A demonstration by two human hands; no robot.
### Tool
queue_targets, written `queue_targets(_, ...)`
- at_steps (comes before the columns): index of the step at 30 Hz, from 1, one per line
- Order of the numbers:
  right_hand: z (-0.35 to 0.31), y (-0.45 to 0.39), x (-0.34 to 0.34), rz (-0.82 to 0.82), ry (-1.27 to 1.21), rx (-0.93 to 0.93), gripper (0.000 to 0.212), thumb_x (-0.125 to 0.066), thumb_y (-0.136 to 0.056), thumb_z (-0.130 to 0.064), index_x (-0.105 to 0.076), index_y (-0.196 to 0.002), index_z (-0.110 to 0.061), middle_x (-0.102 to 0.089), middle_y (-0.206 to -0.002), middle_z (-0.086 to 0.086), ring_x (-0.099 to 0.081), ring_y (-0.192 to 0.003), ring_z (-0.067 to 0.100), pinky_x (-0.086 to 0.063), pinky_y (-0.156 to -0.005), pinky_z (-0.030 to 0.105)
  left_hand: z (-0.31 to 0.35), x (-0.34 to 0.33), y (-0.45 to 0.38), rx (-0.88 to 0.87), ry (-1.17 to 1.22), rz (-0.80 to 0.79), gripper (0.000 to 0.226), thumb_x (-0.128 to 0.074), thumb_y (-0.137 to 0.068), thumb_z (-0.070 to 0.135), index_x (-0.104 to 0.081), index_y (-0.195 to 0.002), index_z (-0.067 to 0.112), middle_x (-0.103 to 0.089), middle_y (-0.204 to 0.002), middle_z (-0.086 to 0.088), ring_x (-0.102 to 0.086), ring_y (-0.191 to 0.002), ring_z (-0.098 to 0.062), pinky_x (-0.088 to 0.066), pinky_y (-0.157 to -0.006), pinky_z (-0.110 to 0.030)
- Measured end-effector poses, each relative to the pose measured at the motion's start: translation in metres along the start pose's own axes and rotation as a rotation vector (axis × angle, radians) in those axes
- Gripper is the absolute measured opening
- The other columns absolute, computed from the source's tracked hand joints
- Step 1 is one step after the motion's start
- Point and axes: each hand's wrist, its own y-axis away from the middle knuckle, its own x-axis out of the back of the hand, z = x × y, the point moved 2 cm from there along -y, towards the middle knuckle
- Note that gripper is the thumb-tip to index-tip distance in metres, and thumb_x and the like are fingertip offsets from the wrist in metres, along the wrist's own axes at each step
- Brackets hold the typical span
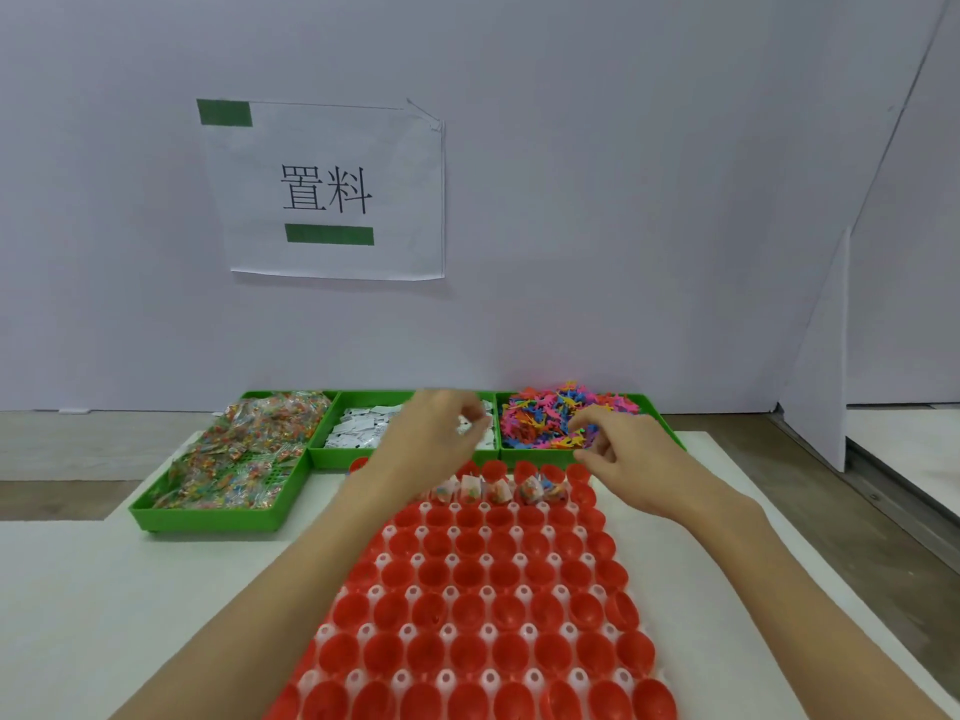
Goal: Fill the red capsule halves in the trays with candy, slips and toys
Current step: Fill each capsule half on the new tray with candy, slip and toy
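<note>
A white tray (470, 683) of several rows of red capsule halves (498, 579) lies in front of me. Candy packets (496, 491) stick out of several halves in the second row from the far end. My left hand (431, 439) hovers over the green bin of white slips (358, 431), fingers curled, pinching a white slip. My right hand (623, 449) reaches into the green bin of coloured plastic toys (545, 418), its curled fingertips pinching at toys at the bin's front edge. A green bin of candy packets (239, 454) sits at the left.
The bins stand in a row against a white wall with a paper sign (332, 189). A white mat (104, 589) covers the table. A white partition (821, 381) stands at the right, with the table edge beyond it.
</note>
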Motion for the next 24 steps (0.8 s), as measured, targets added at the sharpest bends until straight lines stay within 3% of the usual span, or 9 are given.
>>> queue_targets(2, -0.002, 0.002, 0.001, -0.006, -0.030, -0.002, 0.029, -0.061, -0.100, -0.026, -0.059, -0.129, -0.026, -0.069, -0.078, -0.004, -0.063, -0.070, 0.006, -0.039, -0.060, 0.013, -0.042, 0.020, 0.010, 0.142, -0.095, 0.056, 0.017, -0.059, -0.102, 0.021, -0.074, -0.104, 0.011, -0.074, -0.102, 0.000, -0.061, -0.084, -0.011, -0.049, -0.077, -0.024)
queue_targets(5, -0.010, 0.004, -0.003, -0.045, -0.042, 0.001, 0.026, -0.062, -0.100, -0.028, -0.062, -0.126, -0.027, -0.064, -0.083, -0.009, -0.061, -0.075, 0.005, -0.042, -0.062, 0.014, -0.107, 0.056, 0.034, 0.379, -0.272, 0.126, 0.017, -0.056, -0.099, 0.010, -0.071, -0.099, 0.004, -0.073, -0.099, -0.009, -0.067, -0.090, -0.028, -0.054, -0.078, -0.039)
queue_targets(7, -0.018, 0.006, -0.006, -0.055, -0.058, 0.017, 0.024, -0.062, -0.100, -0.029, -0.063, -0.124, -0.030, -0.064, -0.087, -0.011, -0.061, -0.079, 0.004, -0.044, -0.063, 0.014, -0.138, 0.074, 0.054, 0.491, -0.336, 0.075, 0.018, -0.056, -0.093, 0.003, -0.071, -0.103, 0.004, -0.074, -0.101, -0.014, -0.067, -0.087, -0.030, -0.056, -0.075, -0.043)
queue_targets(8, -0.022, 0.007, -0.008, -0.058, -0.071, 0.029, 0.023, -0.063, -0.100, -0.029, -0.062, -0.122, -0.032, -0.065, -0.088, -0.012, -0.062, -0.079, 0.003, -0.045, -0.064, 0.013, -0.148, 0.079, 0.063, 0.520, -0.357, -0.009, 0.030, -0.055, -0.089, -0.001, -0.072, -0.112, 0.008, -0.074, -0.108, -0.013, -0.065, -0.086, -0.027, -0.055, -0.073, -0.039)
queue_targets(10, -0.030, 0.011, -0.011, -0.059, -0.098, 0.059, 0.021, -0.063, -0.099, -0.028, -0.062, -0.120, -0.035, -0.067, -0.086, -0.013, -0.063, -0.078, 0.000, -0.047, -0.066, 0.010, -0.160, 0.080, 0.079, 0.528, -0.355, -0.178, 0.051, -0.054, -0.086, -0.004, -0.068, -0.128, 0.022, -0.074, -0.115, -0.008, -0.063, -0.082, -0.021, -0.052, -0.070, -0.032)
queue_targets(11, -0.034, 0.012, -0.013, -0.056, -0.109, 0.074, 0.020, -0.063, -0.099, -0.028, -0.063, -0.118, -0.035, -0.068, -0.085, -0.014, -0.063, -0.078, -0.002, -0.047, -0.067, 0.009, -0.164, 0.079, 0.085, 0.512, -0.346, -0.200, 0.050, -0.056, -0.088, -0.002, -0.069, -0.128, 0.025, -0.075, -0.110, -0.005, -0.064, -0.078, -0.017, -0.052, -0.068, -0.029)
queue_targets(15, -0.046, 0.015, -0.019, -0.056, -0.127, 0.104, 0.017, -0.064, -0.099, -0.026, -0.068, -0.114, -0.034, -0.068, -0.088, -0.017, -0.063, -0.083, -0.004, -0.049, -0.072, 0.009, -0.165, 0.081, 0.091, 0.455, -0.362, -0.043, 0.021, -0.069, -0.092, 0.007, -0.081, -0.103, 0.021, -0.079, -0.094, -0.002, -0.066, -0.072, -0.014, -0.056, -0.070, -0.030)
queue_targets(18, -0.053, 0.013, -0.024, -0.082, -0.124, 0.113, 0.017, -0.063, -0.100, -0.025, -0.068, -0.111, -0.035, -0.069, -0.090, -0.016, -0.064, -0.082, -0.002, -0.049, -0.072, 0.010, -0.159, 0.082, 0.091, 0.428, -0.429, 0.023, 0.011, -0.072, -0.092, 0.008, -0.081, -0.089, 0.015, -0.078, -0.089, -0.005, -0.059, -0.071, -0.017, -0.048, -0.064, -0.030)
queue_targets(24, -0.069, -0.012, -0.037, -0.059, -0.109, 0.148, 0.018, -0.058, -0.102, -0.020, -0.069, -0.114, -0.028, -0.066, -0.097, -0.019, -0.060, -0.082, -0.006, -0.044, -0.069, 0.007, -0.155, 0.082, 0.098, 0.409, -0.526, 0.006, 0.021, -0.061, -0.094, 0.007, -0.080, -0.096, 0.017, -0.076, -0.096, -0.002, -0.069, -0.090, -0.023, -0.058, -0.078, -0.038)
